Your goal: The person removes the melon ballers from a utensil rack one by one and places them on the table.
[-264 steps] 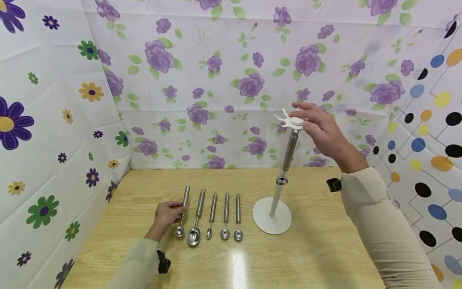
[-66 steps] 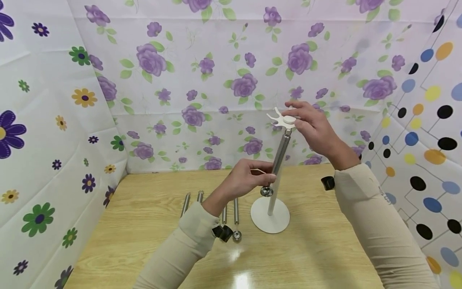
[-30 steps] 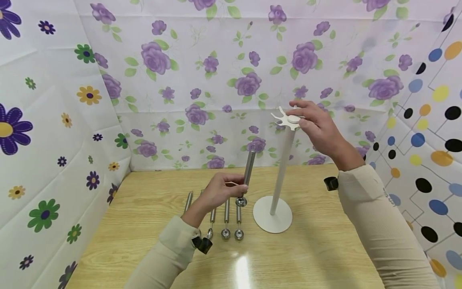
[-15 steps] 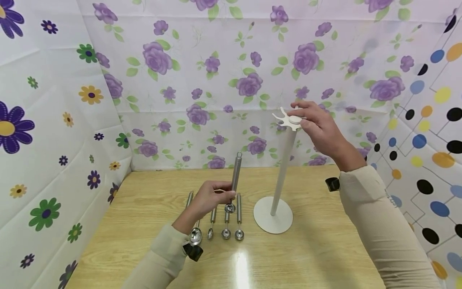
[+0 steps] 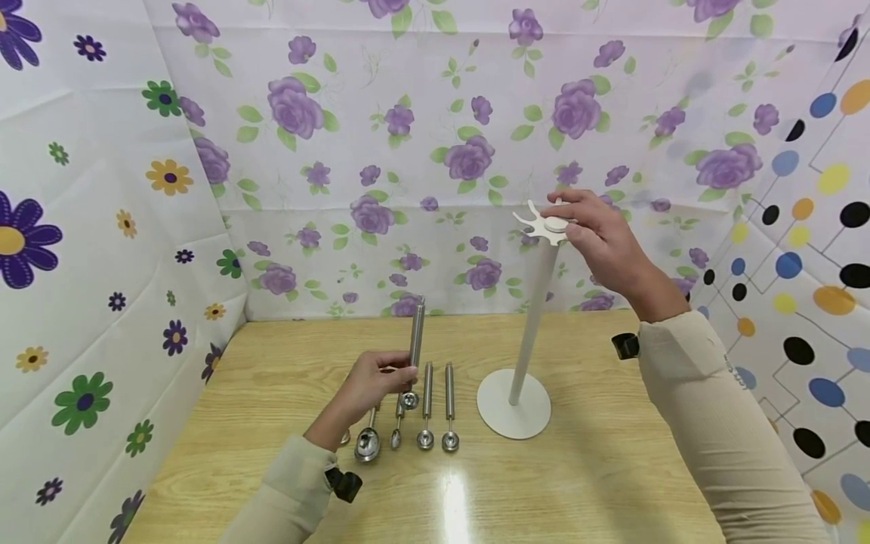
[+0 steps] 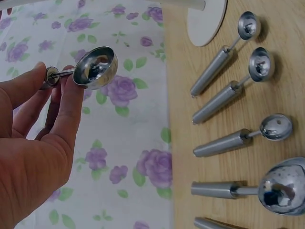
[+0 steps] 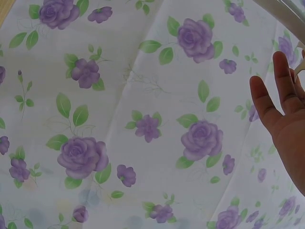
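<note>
My left hand [image 5: 370, 378] pinches a steel melon baller [image 5: 417, 336] between thumb and fingers, low on its handle. It is held upright, bowl down, raised over the row of scoops; the left wrist view shows its shiny round bowl [image 6: 96, 67] beyond the fingertips. With thumb and fingers at the round knob, my right hand [image 5: 605, 242] holds the white hook top [image 5: 540, 229] of a utensil stand [image 5: 537, 317]. Nothing hangs from its visible hooks. In the right wrist view only part of the right hand [image 7: 293, 143] shows, two fingers extended.
Several steel scoops lie in a row, handles away: a large oval one [image 5: 367, 446], a small one [image 5: 396, 438] and two round ones [image 5: 426, 438] [image 5: 450, 440]. Another, at left, is mostly hidden by the left hand. The stand's round base [image 5: 499, 423] is right of them.
The melon baller hung on the stand earlier; my left hand took it off the hook and carried it left and down over the row. The right hand has stayed on the stand's top.
</note>
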The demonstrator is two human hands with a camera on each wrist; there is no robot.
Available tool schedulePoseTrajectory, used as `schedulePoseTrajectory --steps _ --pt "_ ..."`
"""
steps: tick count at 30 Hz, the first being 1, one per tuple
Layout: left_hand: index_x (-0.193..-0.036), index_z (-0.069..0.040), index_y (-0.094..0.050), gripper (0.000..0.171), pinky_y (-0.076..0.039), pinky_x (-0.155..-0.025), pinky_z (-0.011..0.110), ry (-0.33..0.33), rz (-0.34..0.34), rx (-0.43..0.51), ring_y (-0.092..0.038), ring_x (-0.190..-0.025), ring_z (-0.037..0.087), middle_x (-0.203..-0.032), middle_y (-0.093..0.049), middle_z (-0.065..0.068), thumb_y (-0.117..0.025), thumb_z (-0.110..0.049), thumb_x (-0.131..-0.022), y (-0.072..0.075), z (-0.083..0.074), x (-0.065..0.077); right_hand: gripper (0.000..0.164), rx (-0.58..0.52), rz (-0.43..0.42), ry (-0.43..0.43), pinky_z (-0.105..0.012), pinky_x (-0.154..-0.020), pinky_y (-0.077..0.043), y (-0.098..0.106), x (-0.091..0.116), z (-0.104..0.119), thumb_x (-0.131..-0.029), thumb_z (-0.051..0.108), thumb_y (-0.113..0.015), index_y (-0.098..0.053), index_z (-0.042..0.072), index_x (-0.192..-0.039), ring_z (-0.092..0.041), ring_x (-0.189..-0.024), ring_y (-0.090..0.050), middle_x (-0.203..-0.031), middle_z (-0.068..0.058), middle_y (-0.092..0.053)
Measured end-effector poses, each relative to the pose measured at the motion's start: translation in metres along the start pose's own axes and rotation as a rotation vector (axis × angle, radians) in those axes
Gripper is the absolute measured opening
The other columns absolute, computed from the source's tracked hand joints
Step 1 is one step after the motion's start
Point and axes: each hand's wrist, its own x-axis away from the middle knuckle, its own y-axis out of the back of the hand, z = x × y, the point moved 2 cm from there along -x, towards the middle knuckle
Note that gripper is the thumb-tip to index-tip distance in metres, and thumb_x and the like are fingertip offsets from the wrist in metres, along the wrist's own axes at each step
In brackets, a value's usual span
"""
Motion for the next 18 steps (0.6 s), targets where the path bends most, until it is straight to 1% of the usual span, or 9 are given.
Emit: schedulePoseTrajectory --steps 7,12,18 --pt "-0.135 0.009 -0.056 0.041 -0.058 -0.088 0.035 0.055 -0.068 0.010 -0.068 -0.098 0.028 -0.114 -0.065 0.022 -0.064 -0.007 -0.099 0.009 0.014 0.002 0.044 -0.009 -0.003 0.001 -0.022 -0.100 -0.037 0.001 0.001 -0.001 -0.106 0.025 -0.048 -0.062 -0.014 -0.123 -0.035 -0.135 -0.038 -0.143 -0.027 -0.047" --pt "-0.137 0.008 -0.055 0.042 -0.059 -0.086 0.034 0.081 -0.124 0.019 -0.068 -0.097 0.027 -0.116 -0.064 0.023 -0.064 -0.005 -0.098 0.017 0.021 0.004 0.046 -0.018 -0.007 0.008 -0.022 -0.100 -0.038 0.000 0.000 -0.003 -0.106 0.027 -0.049 -0.062 -0.014 -0.122 -0.035 -0.134 -0.039 -0.142 -0.027 -0.047" --pt "-0.137 0.009 -0.054 0.042 -0.060 -0.083 0.035 0.104 -0.190 -0.002 -0.069 -0.096 0.029 -0.111 -0.064 0.021 -0.064 -0.005 -0.098 0.026 0.027 0.007 0.055 -0.020 -0.009 0.027 -0.022 -0.101 -0.038 0.000 -0.001 -0.004 -0.106 0.036 -0.049 -0.062 -0.015 -0.121 -0.034 -0.134 -0.039 -0.140 -0.028 -0.048"
